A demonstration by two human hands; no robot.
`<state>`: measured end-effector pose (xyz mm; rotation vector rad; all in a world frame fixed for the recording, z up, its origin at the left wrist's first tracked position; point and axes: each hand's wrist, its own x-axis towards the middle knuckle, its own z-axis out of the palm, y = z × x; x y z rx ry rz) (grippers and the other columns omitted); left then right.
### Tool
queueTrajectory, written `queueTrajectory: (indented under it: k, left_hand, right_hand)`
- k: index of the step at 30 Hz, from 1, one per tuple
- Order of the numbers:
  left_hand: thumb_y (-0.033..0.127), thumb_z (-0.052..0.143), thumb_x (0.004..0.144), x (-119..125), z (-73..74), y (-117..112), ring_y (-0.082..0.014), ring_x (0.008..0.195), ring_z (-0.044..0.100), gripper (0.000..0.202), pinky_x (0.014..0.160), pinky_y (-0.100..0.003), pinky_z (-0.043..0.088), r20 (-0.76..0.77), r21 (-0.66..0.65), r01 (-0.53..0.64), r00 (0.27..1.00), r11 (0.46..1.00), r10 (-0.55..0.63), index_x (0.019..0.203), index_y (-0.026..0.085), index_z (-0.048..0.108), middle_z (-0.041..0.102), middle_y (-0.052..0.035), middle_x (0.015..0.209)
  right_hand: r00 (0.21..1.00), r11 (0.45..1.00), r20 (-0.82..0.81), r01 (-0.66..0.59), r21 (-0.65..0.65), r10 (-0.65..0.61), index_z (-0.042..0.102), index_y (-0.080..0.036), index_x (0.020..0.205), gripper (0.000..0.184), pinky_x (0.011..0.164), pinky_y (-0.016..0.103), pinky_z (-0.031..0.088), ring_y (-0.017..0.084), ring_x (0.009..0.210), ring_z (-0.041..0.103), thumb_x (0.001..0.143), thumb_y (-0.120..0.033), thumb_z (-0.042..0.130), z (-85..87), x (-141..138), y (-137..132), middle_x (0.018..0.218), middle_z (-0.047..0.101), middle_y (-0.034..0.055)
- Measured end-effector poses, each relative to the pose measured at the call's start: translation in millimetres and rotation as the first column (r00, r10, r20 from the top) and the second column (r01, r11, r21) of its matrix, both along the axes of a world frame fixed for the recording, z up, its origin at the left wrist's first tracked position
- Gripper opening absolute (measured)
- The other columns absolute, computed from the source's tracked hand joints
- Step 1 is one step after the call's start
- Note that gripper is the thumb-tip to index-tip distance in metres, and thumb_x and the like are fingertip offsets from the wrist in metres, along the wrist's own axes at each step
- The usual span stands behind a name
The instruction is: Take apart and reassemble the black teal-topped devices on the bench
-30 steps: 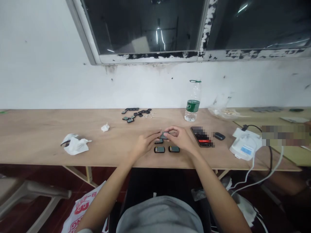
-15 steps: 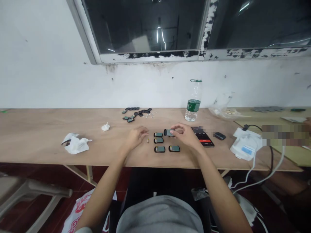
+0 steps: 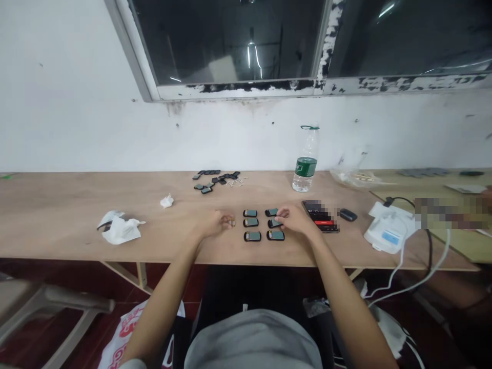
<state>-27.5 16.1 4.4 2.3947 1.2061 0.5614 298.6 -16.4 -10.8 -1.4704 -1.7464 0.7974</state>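
Six small black rounded modules with teal faces lie in two columns on the plywood table top. My right hand rests its fingertips on the middle module of the right column, next to the top one. My left hand is bunched, its fingertips at a tiny brass piece left of the modules. I cannot tell whether those fingers grip it.
Behind the hands lies a heap of black pieces. A plastic water bottle and a phone stand to the right, with a white charger and cables beyond. Crumpled tissues lie left.
My right hand has moved down and left, and the top right module now lies on the table. My left hand has moved right to the brass piece. The modules now form two columns.
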Motion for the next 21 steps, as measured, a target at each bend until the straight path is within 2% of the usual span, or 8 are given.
queueTrajectory:
  k: [5, 8, 10, 12, 15, 17, 21]
  left_hand:
    - [0.033, 0.067, 0.076, -3, -2.9, 3, -0.0263, 0.093, 0.071, 0.030, 0.084, -0.036, 0.056, -0.008, -0.016, -0.001, 1.000, 1.000, 0.000, 0.103, 0.020, 0.073, 0.076, -0.0089, 0.104]
    - [0.032, 0.067, 0.076, -4, -3.5, 4, -0.0259, 0.094, 0.071, 0.031, 0.083, -0.036, 0.056, 0.001, -0.022, 0.006, 1.000, 1.000, -0.006, 0.104, 0.020, 0.072, 0.076, -0.0087, 0.103]
    - [0.033, 0.068, 0.076, -6, -3.2, 5, -0.0255, 0.095, 0.071, 0.031, 0.085, -0.036, 0.056, 0.015, -0.030, 0.014, 1.000, 0.999, -0.014, 0.104, 0.020, 0.072, 0.076, -0.0084, 0.104]
    - [0.034, 0.068, 0.076, -7, -3.0, 6, -0.0255, 0.096, 0.070, 0.031, 0.087, -0.036, 0.055, 0.026, -0.041, 0.023, 0.999, 0.999, -0.021, 0.103, 0.020, 0.072, 0.076, -0.0083, 0.104]
    - [0.032, 0.067, 0.075, -9, -4.7, 8, -0.0261, 0.096, 0.069, 0.032, 0.087, -0.037, 0.055, 0.035, -0.075, 0.008, 0.999, 0.997, -0.005, 0.104, 0.018, 0.072, 0.076, -0.0099, 0.103]
    - [0.031, 0.066, 0.075, -10, -6.9, 10, -0.0260, 0.095, 0.069, 0.032, 0.086, -0.036, 0.055, 0.036, -0.101, -0.007, 0.999, 0.995, 0.011, 0.103, 0.017, 0.071, 0.075, -0.0104, 0.102]
    - [0.029, 0.064, 0.075, -11, -9.7, 13, -0.0245, 0.091, 0.069, 0.029, 0.083, -0.035, 0.055, 0.028, -0.113, -0.017, 0.999, 0.993, 0.020, 0.102, 0.017, 0.072, 0.075, -0.0088, 0.098]
  right_hand:
    - [0.988, 0.999, 0.144, 0.047, 0.019, -0.049, 0.067, -0.017, 0.084, 0.012, 0.057, 0.026, 0.049, 0.016, 0.051, 0.067, 0.080, -0.028, 0.069, 2.8, -3, -3, 0.079, 0.075, 0.0056]
    - [0.965, 0.994, 0.248, 0.060, 0.090, -0.081, 0.068, -0.018, 0.078, 0.010, 0.061, 0.028, 0.047, 0.019, 0.059, 0.068, 0.081, -0.026, 0.067, 17.0, -3, -13, 0.072, 0.074, 0.0054]
    - [0.955, 0.992, 0.295, 0.002, 0.125, -0.039, 0.069, -0.018, 0.076, 0.008, 0.064, 0.027, 0.047, 0.020, 0.068, 0.068, 0.081, -0.024, 0.065, 27.5, -2, -21, 0.077, 0.075, 0.0058]
    - [0.940, 0.991, 0.331, -0.111, 0.074, 0.080, 0.070, -0.019, 0.078, 0.006, 0.064, 0.027, 0.047, 0.020, 0.072, 0.068, 0.081, -0.022, 0.065, 35.6, 0, -29, 0.080, 0.075, 0.0049]
    - [0.897, 0.971, 0.372, -0.223, -0.083, 0.238, 0.072, -0.019, 0.086, 0.009, 0.063, 0.026, 0.046, 0.018, 0.071, 0.066, 0.079, -0.020, 0.066, 40.0, 2, -35, 0.080, 0.073, 0.0039]
    - [0.876, 0.965, 0.405, -0.223, -0.141, 0.262, 0.073, -0.017, 0.090, 0.013, 0.063, 0.025, 0.046, 0.018, 0.072, 0.066, 0.078, -0.017, 0.068, 39.1, 2, -36, 0.081, 0.073, 0.0043]
    - [0.855, 0.969, 0.460, -0.188, -0.160, 0.241, 0.073, -0.017, 0.090, 0.015, 0.062, 0.025, 0.046, 0.017, 0.070, 0.064, 0.076, -0.015, 0.070, 35.4, -1, -34, 0.083, 0.073, 0.0045]
